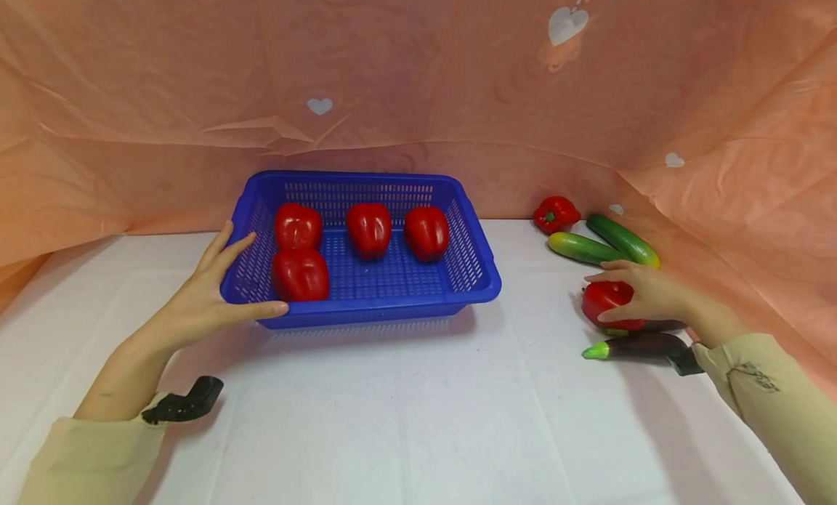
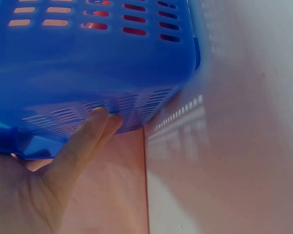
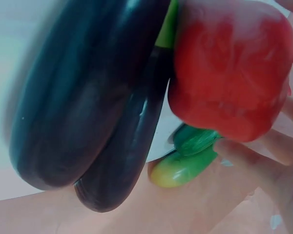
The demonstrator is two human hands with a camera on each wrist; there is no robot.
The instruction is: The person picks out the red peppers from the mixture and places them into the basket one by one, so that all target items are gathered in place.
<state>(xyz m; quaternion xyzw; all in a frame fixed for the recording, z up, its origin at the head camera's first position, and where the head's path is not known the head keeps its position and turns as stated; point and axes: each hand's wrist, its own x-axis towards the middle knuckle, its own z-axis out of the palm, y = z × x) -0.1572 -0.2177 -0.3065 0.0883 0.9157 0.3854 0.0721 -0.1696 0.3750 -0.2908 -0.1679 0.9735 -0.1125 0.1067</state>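
The right hand (image 1: 654, 294), partly open, was found curled by thumb and fingers round a red bell pepper (image 1: 607, 298) at the right of the white table (image 1: 392, 418), just beside two eggplants (image 1: 644, 346); whether the pepper was lifted could not be determined. The left hand (image 1: 199, 299), fingers straight and widely spread, touched the left end of a blue perforated basket (image 1: 392, 306) containing four red bell peppers (image 1: 369, 231).

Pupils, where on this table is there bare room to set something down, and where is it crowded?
Free: the white table on the near side of the blue basket, and the strip between the basket and the right hand. Crowded: around that hand, where a red pepper, eggplants and cucumbers cluster.
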